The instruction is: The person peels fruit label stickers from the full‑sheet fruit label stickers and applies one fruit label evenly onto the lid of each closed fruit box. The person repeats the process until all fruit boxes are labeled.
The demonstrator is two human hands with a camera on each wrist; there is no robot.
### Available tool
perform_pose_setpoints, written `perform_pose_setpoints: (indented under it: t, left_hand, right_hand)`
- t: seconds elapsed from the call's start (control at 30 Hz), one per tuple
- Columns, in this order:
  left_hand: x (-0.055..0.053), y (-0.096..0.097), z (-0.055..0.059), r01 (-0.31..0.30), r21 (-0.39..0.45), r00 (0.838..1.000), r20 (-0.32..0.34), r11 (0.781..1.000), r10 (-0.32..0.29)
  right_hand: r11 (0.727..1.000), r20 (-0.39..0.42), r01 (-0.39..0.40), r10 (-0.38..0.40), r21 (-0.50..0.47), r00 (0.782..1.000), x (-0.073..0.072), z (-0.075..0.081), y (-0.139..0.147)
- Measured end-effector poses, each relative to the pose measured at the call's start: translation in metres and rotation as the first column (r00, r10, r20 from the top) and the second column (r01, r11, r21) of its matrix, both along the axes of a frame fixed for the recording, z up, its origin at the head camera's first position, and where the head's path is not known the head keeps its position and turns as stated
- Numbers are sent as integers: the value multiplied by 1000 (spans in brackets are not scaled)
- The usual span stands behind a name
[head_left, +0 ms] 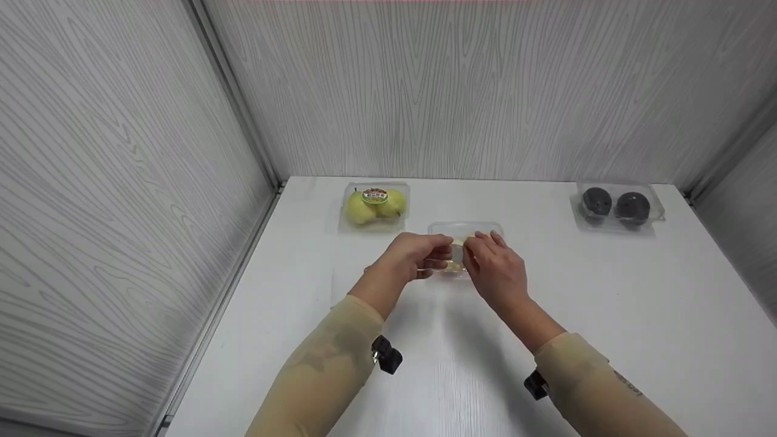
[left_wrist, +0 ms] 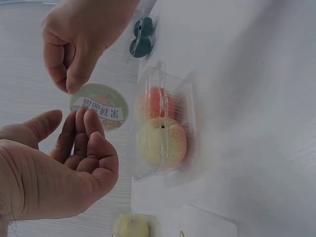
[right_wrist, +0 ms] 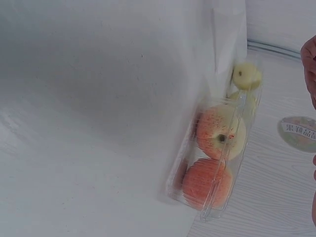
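The label (left_wrist: 106,103), pinched by the right hand (head_left: 499,267), could be creased if pressed by the left hand (head_left: 413,255), fingers loosely bent.

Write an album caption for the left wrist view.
Right hand pinches an oval label, left hand close by, near two blushed fruits in a clear box.

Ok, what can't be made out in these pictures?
Head view: the left hand and right hand hide most of the red-yellow fruit.
Head view: print on the sticker over the pears is too small to read.
Left wrist view: left fingertips overlap the oval label; whether they touch is unclear.
Left wrist view: the bottom edge cuts off the pears.
Right wrist view: the right edge crops both hands.
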State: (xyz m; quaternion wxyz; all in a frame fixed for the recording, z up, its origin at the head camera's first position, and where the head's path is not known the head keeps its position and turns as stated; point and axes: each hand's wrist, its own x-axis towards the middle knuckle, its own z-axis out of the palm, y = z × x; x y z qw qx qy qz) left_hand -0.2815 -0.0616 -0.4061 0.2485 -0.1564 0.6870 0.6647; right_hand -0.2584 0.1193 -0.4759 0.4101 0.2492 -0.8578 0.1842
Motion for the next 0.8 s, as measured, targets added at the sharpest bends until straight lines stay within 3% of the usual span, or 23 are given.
perform_pose_setpoints:
  t: [0.5, 0.8]
  left_hand:
    - [-2, 1, -4, -16, 20, 1000, 21, 1000, 16]
    - [-2, 2, -5, -5, 19, 1000, 18, 1000, 4]
  right_hand:
    - [999, 7, -11, 11, 48, 1000, 3, -2, 0]
    - [997, -37, -52, 54, 64, 998, 2, -4, 2]
